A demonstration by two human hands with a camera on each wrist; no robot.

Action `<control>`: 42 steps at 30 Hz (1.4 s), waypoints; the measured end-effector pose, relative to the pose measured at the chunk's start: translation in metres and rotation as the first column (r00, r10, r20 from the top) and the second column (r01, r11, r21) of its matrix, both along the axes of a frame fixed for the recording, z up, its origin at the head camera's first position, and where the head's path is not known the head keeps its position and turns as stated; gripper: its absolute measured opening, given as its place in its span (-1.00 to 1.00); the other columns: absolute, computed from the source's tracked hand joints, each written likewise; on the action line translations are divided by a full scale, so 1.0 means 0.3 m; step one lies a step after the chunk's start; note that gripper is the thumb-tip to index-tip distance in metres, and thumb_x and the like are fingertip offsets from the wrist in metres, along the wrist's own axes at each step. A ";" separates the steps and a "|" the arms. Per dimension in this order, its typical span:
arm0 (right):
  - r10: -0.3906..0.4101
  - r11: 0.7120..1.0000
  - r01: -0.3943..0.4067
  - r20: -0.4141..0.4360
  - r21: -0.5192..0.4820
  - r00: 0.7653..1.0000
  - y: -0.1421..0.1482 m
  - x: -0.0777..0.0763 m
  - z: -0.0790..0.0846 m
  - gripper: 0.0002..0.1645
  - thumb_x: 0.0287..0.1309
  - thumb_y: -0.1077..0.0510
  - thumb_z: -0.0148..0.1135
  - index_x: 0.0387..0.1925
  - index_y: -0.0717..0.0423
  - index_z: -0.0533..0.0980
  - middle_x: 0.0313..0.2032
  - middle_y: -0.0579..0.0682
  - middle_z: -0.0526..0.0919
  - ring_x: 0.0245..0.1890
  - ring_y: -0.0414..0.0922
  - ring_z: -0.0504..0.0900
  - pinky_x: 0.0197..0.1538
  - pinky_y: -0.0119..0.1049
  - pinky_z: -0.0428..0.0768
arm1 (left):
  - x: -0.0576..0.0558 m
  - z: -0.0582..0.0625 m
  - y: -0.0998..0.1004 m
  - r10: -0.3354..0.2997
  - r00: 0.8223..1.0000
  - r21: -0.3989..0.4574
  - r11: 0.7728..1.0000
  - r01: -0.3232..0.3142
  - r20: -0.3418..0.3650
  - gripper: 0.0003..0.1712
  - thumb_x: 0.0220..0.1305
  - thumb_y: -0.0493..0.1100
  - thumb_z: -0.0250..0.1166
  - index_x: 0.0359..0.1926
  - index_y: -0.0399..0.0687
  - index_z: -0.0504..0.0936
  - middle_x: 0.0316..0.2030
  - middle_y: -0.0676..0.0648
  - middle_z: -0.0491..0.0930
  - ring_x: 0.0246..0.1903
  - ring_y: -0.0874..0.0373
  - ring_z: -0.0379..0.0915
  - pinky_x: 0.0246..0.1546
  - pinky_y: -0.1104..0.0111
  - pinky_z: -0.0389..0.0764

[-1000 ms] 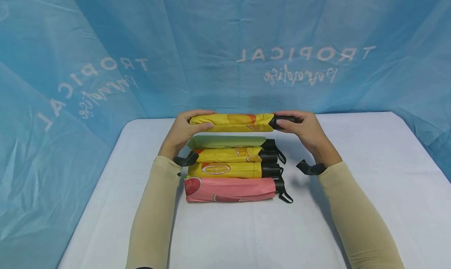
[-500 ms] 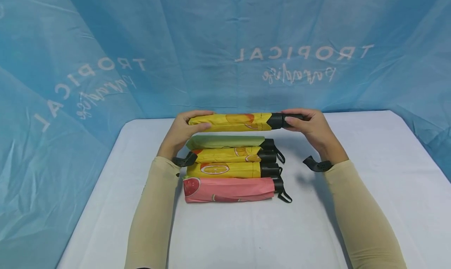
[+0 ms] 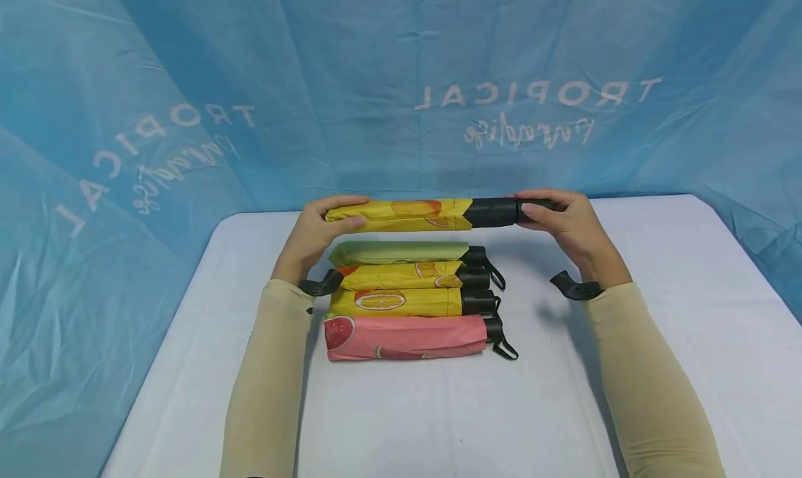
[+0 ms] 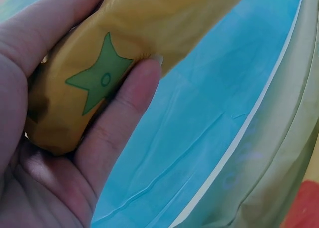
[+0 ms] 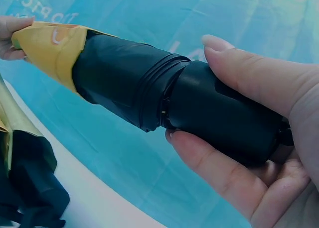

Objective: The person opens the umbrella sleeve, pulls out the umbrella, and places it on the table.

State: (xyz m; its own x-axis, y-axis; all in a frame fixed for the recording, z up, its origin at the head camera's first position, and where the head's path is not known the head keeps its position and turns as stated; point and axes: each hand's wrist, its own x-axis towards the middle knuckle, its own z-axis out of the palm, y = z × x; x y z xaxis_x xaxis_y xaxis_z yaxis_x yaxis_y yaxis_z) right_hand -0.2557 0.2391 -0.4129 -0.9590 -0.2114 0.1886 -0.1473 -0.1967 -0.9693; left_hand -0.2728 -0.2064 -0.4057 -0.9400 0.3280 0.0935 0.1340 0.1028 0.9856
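A folding umbrella (image 3: 493, 213) is held level above the far part of the table, partly out of its yellow fruit-print sleeve (image 3: 388, 216). My left hand (image 3: 307, 236) grips the sleeve's closed end; a green star (image 4: 102, 78) is printed there in the left wrist view. At the other end my right hand (image 3: 579, 233) holds the black handle (image 5: 227, 116), thumb on one side and fingers on the other. Between handle and sleeve, folded black canopy cloth (image 5: 124, 73) shows in the right wrist view. The part of the umbrella inside the sleeve is hidden.
Nearer me on the white table (image 3: 401, 415) lie several sleeved umbrellas in a row: a green one (image 3: 401, 252), two yellow ones with orange slices, and a pink watermelon one (image 3: 407, 339). Their black ends point right. A blue printed curtain (image 3: 376, 81) hangs behind.
My right hand has moved right with the handle, and a longer black stretch of the umbrella shows outside the sleeve. My left hand, with the sleeve, has shifted slightly left.
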 end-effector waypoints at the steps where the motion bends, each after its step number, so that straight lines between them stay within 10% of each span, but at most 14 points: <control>1: 0.000 1.000 0.000 -0.001 -0.005 1.000 0.006 0.000 -0.001 -0.63 0.32 0.35 0.31 0.14 0.37 0.61 0.06 0.12 0.70 -0.02 -0.01 0.73 0.04 -0.15 0.68 | 0.000 -0.001 -0.001 0.001 1.000 0.002 1.000 -0.001 0.001 -0.44 0.22 0.01 0.52 0.23 0.02 0.68 0.28 -0.03 0.52 0.25 0.03 0.41 0.17 0.08 0.56; 18: 0.005 0.999 -0.005 -0.003 -0.047 1.000 0.111 -0.001 -0.032 -0.65 0.34 0.42 0.24 0.13 0.44 0.59 0.05 0.15 0.71 -0.01 0.01 0.72 0.02 -0.16 0.68 | -0.012 -0.025 -0.018 0.005 1.000 0.054 0.999 -0.006 0.006 -0.49 0.30 -0.13 0.47 0.25 -0.07 0.66 0.29 -0.14 0.50 0.13 -0.07 0.47 0.04 0.28 0.63; 42: -0.037 0.968 0.061 0.105 -0.244 0.994 0.286 0.016 -0.087 -0.72 0.40 0.44 0.14 0.07 0.37 0.61 0.06 0.18 0.68 0.07 0.03 0.68 0.03 -0.12 0.65 | -0.020 -0.042 -0.031 0.037 0.999 -0.009 0.999 -0.037 0.015 -0.45 0.24 0.02 0.50 0.23 0.02 0.68 0.31 -0.03 0.49 0.26 0.04 0.38 0.26 0.05 0.46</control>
State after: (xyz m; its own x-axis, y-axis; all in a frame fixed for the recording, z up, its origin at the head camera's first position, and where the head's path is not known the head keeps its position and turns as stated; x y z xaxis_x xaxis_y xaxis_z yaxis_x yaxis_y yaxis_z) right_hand -0.2509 0.3247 -0.4390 -0.9836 -0.1227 0.1323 -0.0682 -0.4260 -0.9021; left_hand -0.2788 -0.2157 -0.4183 -0.9529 0.2936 0.0762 0.1148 0.1165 0.9865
